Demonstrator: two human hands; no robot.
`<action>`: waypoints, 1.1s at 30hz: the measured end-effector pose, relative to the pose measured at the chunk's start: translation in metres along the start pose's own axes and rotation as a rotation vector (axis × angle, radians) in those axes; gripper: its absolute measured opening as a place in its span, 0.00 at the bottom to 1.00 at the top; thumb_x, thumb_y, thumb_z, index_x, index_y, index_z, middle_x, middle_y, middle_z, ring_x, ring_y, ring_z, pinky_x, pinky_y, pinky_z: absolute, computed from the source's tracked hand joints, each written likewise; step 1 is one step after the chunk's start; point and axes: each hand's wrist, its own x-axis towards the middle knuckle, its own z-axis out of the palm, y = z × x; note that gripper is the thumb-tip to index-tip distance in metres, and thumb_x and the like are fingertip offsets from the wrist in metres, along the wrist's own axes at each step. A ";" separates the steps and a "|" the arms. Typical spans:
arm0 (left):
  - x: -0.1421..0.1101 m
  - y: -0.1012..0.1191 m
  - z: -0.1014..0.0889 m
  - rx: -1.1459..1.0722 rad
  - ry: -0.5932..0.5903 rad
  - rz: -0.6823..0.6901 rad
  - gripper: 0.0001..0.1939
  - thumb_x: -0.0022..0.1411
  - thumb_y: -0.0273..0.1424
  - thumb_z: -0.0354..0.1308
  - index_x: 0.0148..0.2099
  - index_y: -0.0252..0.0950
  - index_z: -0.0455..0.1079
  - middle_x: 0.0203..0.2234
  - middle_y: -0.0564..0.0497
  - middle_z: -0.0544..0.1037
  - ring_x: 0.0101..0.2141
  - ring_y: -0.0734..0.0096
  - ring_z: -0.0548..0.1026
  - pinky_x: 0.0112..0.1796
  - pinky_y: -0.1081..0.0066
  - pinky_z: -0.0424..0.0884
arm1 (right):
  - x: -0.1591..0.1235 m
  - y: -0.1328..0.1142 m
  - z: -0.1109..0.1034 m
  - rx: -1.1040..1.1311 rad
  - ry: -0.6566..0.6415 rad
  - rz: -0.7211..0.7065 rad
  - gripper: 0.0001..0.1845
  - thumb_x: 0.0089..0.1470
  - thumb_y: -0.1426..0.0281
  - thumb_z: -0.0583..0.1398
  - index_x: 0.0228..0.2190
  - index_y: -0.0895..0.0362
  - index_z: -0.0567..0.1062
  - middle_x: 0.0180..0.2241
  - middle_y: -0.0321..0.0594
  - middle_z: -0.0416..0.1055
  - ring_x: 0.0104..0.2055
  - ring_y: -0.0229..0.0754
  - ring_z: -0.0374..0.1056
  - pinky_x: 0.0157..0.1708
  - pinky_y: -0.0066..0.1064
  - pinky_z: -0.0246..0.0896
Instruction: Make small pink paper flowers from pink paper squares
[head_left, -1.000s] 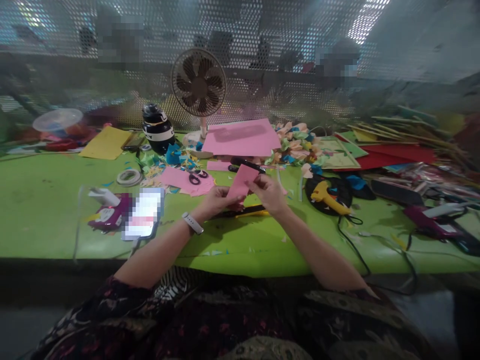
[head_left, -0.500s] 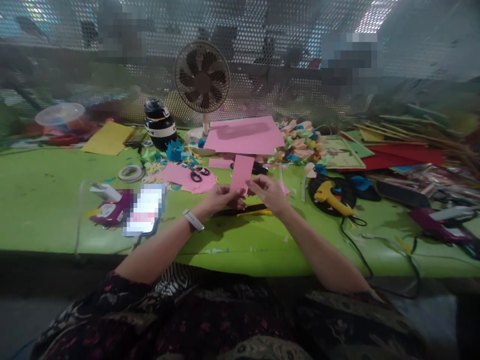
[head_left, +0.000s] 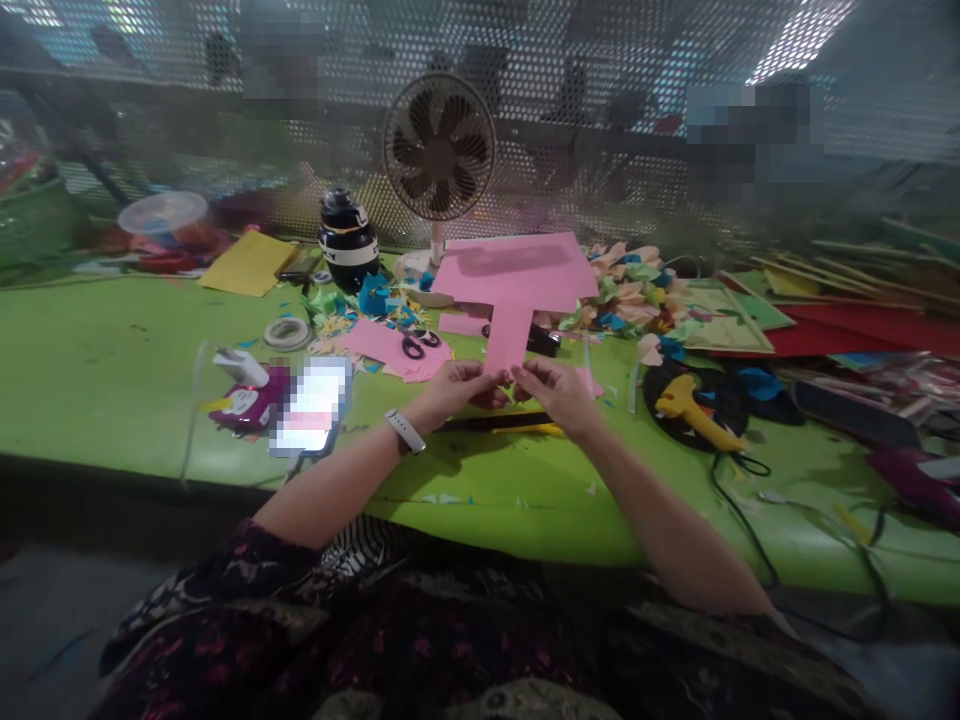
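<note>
Nearest is the person's dark patterned clothing [head_left: 420,640], then the front of the green worktop [head_left: 547,530], dotted with small paper scraps [head_left: 448,498]. A pale wristband [head_left: 405,431] circles the left wrist. A black-and-yellow tool [head_left: 538,425] lies just on the near side of the fingers. The left hand [head_left: 459,393] and the right hand [head_left: 561,393] come close together, each pinching the near end of a pink paper strip [head_left: 510,335] between thumb and fingers. The strip is at the middle of the view, above the worktop, its far end pointing away from the person.

To the left, a phone [head_left: 313,408] (its lit screen pixelated) is beside a purple device [head_left: 259,403]. To the right, a yellow glue gun [head_left: 697,415] rests on a round black pad [head_left: 731,398]. Farther off, black-handled scissors [head_left: 412,346] lie on pink paper, with a roll of tape [head_left: 288,333] to their left. A black object [head_left: 544,340], partly hidden by the strip, is hard to identify.

Beyond lie a large pink sheet [head_left: 517,270] and a heap of coloured paper pieces [head_left: 637,280]. A black bottle [head_left: 349,262] and a fan [head_left: 440,155] stand before a perforated screen [head_left: 600,170].
</note>
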 end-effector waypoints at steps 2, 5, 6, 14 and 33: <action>0.001 -0.001 0.001 -0.009 0.000 -0.009 0.29 0.43 0.50 0.74 0.35 0.30 0.76 0.24 0.49 0.81 0.25 0.75 0.79 0.34 0.71 0.76 | 0.000 0.001 0.001 -0.032 -0.007 -0.013 0.30 0.47 0.39 0.64 0.27 0.55 0.72 0.22 0.36 0.70 0.26 0.38 0.67 0.30 0.33 0.66; 0.000 -0.001 0.001 0.017 0.007 -0.002 0.24 0.50 0.47 0.72 0.36 0.30 0.76 0.26 0.47 0.82 0.26 0.75 0.78 0.35 0.71 0.75 | 0.000 0.002 0.000 -0.076 0.012 -0.032 0.31 0.47 0.38 0.63 0.26 0.54 0.70 0.21 0.35 0.69 0.25 0.38 0.66 0.28 0.33 0.65; 0.000 0.000 0.001 0.033 0.014 0.012 0.23 0.51 0.47 0.71 0.34 0.30 0.75 0.26 0.47 0.82 0.26 0.76 0.78 0.35 0.71 0.75 | 0.000 0.003 -0.001 -0.085 0.013 -0.032 0.31 0.47 0.38 0.63 0.25 0.54 0.70 0.21 0.34 0.69 0.24 0.38 0.66 0.28 0.32 0.64; 0.003 -0.002 -0.002 0.051 -0.016 0.065 0.23 0.53 0.46 0.71 0.32 0.31 0.71 0.25 0.50 0.80 0.26 0.77 0.77 0.38 0.70 0.75 | 0.001 0.003 -0.001 -0.032 -0.048 0.055 0.31 0.46 0.39 0.65 0.27 0.55 0.72 0.23 0.36 0.70 0.25 0.38 0.67 0.29 0.32 0.67; 0.005 0.000 -0.004 0.108 -0.028 0.076 0.21 0.55 0.45 0.69 0.32 0.31 0.72 0.24 0.48 0.81 0.26 0.76 0.78 0.34 0.73 0.73 | 0.001 0.001 -0.002 0.008 -0.072 0.052 0.30 0.44 0.39 0.65 0.25 0.54 0.72 0.23 0.36 0.72 0.25 0.38 0.68 0.30 0.34 0.70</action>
